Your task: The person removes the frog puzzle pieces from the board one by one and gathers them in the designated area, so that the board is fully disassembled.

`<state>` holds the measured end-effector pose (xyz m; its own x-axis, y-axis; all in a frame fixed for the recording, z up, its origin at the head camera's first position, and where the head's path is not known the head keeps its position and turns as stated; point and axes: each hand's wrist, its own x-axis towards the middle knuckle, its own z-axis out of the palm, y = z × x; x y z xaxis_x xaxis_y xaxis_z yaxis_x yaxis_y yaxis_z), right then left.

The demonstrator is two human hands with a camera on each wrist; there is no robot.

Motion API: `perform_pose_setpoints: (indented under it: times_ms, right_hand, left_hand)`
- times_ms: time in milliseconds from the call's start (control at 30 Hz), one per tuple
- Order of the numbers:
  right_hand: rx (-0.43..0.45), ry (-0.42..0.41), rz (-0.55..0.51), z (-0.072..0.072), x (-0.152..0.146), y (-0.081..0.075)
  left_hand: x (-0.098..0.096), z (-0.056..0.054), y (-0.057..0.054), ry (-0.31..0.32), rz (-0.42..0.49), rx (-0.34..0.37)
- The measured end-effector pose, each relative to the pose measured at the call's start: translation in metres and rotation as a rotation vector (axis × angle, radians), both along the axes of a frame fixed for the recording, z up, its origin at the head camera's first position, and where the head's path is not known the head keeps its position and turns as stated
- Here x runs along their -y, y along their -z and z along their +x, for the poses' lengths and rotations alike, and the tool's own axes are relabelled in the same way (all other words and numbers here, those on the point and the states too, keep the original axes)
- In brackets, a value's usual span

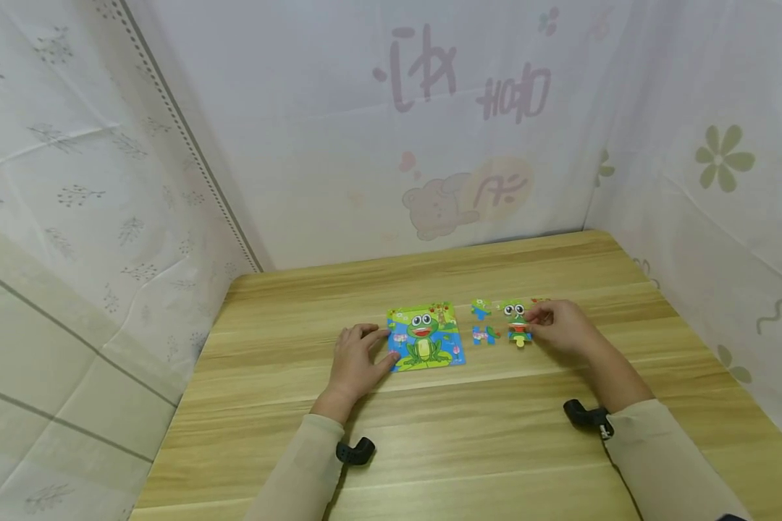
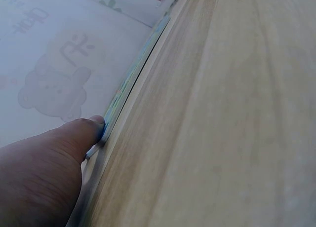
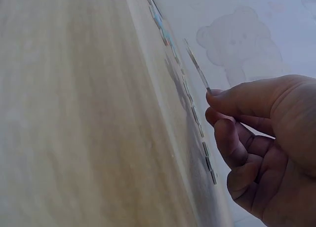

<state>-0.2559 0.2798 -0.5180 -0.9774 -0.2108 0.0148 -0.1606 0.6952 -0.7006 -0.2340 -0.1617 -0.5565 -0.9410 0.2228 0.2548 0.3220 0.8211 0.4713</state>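
Observation:
A square frog picture board (image 1: 423,340) lies flat on the table. My left hand (image 1: 357,365) rests at its left side, the thumb (image 2: 89,131) touching the near left corner and the index finger by the left edge. My right hand (image 1: 565,329) pinches a thin puzzle piece (image 3: 197,66) between thumb and finger, raised above the table and seen nearly edge-on in the right wrist view. Below and beside it lie loose puzzle pieces: one with frog eyes (image 1: 514,309), a green and blue one (image 1: 481,309) and a pink and blue one (image 1: 484,335). The right hand partly hides others.
The wood-grain table (image 1: 430,434) extends around the puzzle. A printed white curtain (image 1: 339,181) hangs behind it and along both sides. Black wrist mounts (image 1: 355,452) sit on both sleeves.

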Motion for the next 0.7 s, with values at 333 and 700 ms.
perform_pose_setpoints:
  times_ms: [333,700]
  right_hand:
    - [0.005,0.012,0.005,-0.0023,-0.0037,0.0073]
    - [0.021,0.018,-0.013,-0.0030,-0.0038,0.0100]
  left_hand:
    - [0.0018,-0.0006,0.0009,0.005,-0.009,0.004]
    - [0.0013,-0.0012,0.0016,0.007,-0.007,-0.003]
